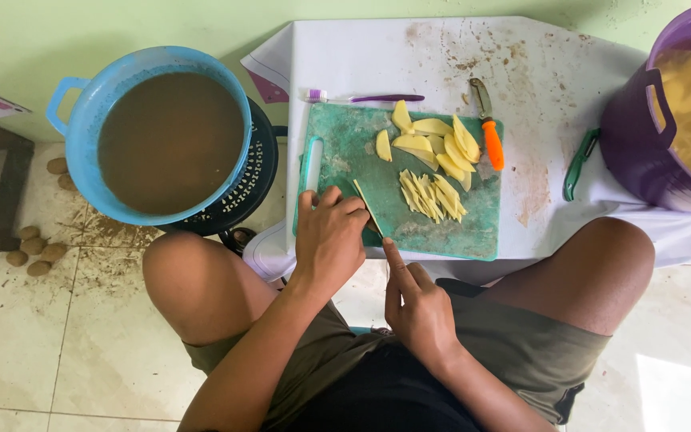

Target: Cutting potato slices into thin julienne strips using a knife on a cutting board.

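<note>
White table (441, 56) flanked by muddy-water blue tub (81, 120) and potato-filled purple bucket (641, 152); right hand (419, 308) grip clamped on knife (367, 206).

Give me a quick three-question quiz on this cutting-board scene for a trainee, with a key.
1. True or false: the peeler with the orange handle lies on the floor.
2. Which holds muddy brown water? A) blue tub B) purple bucket C) cutting board
3. Fill in: the right hand holds a ____ against the board's near edge, beside the left hand.

Key: 1. False, it lies at the board's far right corner, next to the potato slices. 2. A. 3. Knife.
</note>
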